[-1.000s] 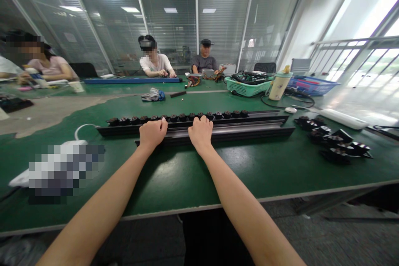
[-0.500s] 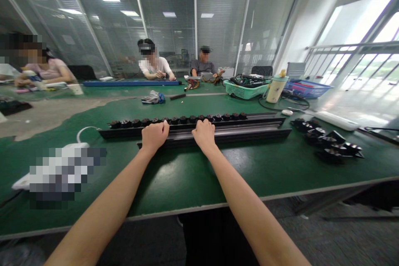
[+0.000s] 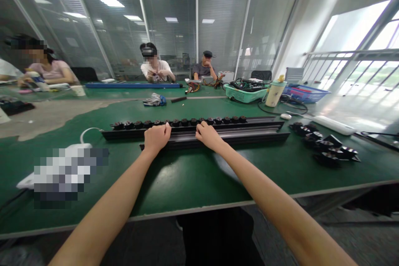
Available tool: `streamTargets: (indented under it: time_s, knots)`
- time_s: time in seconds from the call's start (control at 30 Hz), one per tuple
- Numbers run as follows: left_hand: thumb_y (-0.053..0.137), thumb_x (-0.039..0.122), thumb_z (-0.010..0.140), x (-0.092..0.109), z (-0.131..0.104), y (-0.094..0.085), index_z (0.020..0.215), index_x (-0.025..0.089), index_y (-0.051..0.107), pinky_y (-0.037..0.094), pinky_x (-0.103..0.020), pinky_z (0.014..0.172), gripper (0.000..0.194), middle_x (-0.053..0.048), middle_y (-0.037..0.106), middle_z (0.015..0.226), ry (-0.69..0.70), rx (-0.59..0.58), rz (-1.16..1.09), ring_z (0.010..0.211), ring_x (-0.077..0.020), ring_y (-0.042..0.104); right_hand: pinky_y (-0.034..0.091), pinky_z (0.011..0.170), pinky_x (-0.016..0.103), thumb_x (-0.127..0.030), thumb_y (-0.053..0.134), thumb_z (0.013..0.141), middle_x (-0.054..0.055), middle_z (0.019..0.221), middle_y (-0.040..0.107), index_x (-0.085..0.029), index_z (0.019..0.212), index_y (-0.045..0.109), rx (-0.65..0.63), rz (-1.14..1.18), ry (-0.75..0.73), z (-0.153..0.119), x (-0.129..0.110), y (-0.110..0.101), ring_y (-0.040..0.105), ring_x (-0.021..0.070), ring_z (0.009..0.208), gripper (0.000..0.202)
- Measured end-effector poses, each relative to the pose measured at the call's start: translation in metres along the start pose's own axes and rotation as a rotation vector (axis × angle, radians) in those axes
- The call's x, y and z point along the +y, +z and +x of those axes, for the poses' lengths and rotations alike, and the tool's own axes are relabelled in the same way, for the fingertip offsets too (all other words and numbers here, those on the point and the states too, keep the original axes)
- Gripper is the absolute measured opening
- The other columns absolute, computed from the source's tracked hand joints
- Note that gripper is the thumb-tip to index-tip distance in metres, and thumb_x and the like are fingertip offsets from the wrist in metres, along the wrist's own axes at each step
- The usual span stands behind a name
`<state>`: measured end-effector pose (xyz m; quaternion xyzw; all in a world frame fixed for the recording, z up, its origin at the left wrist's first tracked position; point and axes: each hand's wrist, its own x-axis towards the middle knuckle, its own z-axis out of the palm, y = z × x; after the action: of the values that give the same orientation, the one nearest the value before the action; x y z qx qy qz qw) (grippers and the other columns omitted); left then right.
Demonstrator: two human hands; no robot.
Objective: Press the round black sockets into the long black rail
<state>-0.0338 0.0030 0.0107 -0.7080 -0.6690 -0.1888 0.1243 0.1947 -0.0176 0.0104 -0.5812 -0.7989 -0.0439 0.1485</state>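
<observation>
- Hands apart, side by side: left hand (image 3: 157,136) and right hand (image 3: 208,134) both sit curled on the front rail (image 3: 249,137). Fingertips are partly hidden, so we can't tell how firmly either one clamps.
- Front rail lies straight ahead, right under the hands; long axis runs left to right, crosswise to our forearms, left end slightly nearer us.
- Left hand is nearer an end: the left tip pokes out just beside it. Right hand is around mid-length, with a long bare stretch past it.
- Back rail (image 3: 124,135) runs roughly parallel just beyond; we judge this close gap the relation that matters.
- Row of small black parts (image 3: 185,123) stands along the back rail's far side.
- Loose black parts (image 3: 332,140) lie on the tabletop (image 3: 193,183), well right of both hands.
</observation>
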Motion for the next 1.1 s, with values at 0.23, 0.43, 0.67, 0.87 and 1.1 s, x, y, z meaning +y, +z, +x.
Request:
streamTargets:
  time_s: [0.23,0.43,0.67,0.87,1.1]
  knots:
    - [0.018,0.046,0.108,-0.002,0.002,0.006,0.099,0.017,0.086,0.052,-0.039,0.081,0.074,-0.018,0.081,0.095,0.006,0.015,0.005,0.096,-0.0335,0.077,0.045,0.093,0.030,-0.025,0.054,0.111,0.012,0.122,0.066,-0.015,0.118,0.072,0.085,0.121,-0.037,-0.005,0.009,0.015,0.066,0.0207,0.106,0.022]
    - [0.018,0.047,0.107,-0.002,0.004,0.011,0.099,0.018,0.086,0.051,-0.040,0.081,0.074,-0.018,0.081,0.096,-0.010,0.023,0.012,0.096,-0.0339,0.077,0.044,0.093,0.032,-0.026,0.051,0.111,0.013,0.121,0.064,-0.016,0.117,0.072,0.127,0.174,-0.057,-0.004,0.018,0.024,0.065,0.0222,0.104,0.024]
    - [0.019,0.047,0.107,0.000,0.003,0.008,0.098,0.018,0.086,0.051,-0.039,0.081,0.073,-0.018,0.081,0.096,-0.010,0.022,0.004,0.095,-0.0331,0.076,0.043,0.089,0.031,-0.025,0.054,0.108,0.011,0.117,0.064,-0.018,0.113,0.074,0.146,0.205,-0.019,-0.002,0.020,0.026,0.063,0.0212,0.096,0.022]
    - [0.021,0.046,0.107,0.000,0.003,0.008,0.095,0.018,0.085,0.051,-0.037,0.081,0.071,-0.017,0.081,0.093,-0.007,0.036,-0.017,0.094,-0.0315,0.076,0.044,0.089,0.032,-0.023,0.053,0.106,0.010,0.114,0.065,-0.019,0.109,0.075,0.157,0.205,0.045,-0.006,0.027,0.023,0.063,0.0215,0.094,0.022]
    - [0.022,0.048,0.108,0.000,0.003,0.008,0.096,0.018,0.085,0.051,-0.038,0.084,0.071,-0.016,0.080,0.093,-0.012,0.038,-0.044,0.095,-0.0316,0.076,0.045,0.089,0.031,-0.023,0.054,0.105,0.010,0.113,0.064,-0.019,0.108,0.075,0.166,0.214,0.055,-0.007,0.030,0.023,0.064,0.0215,0.095,0.022]
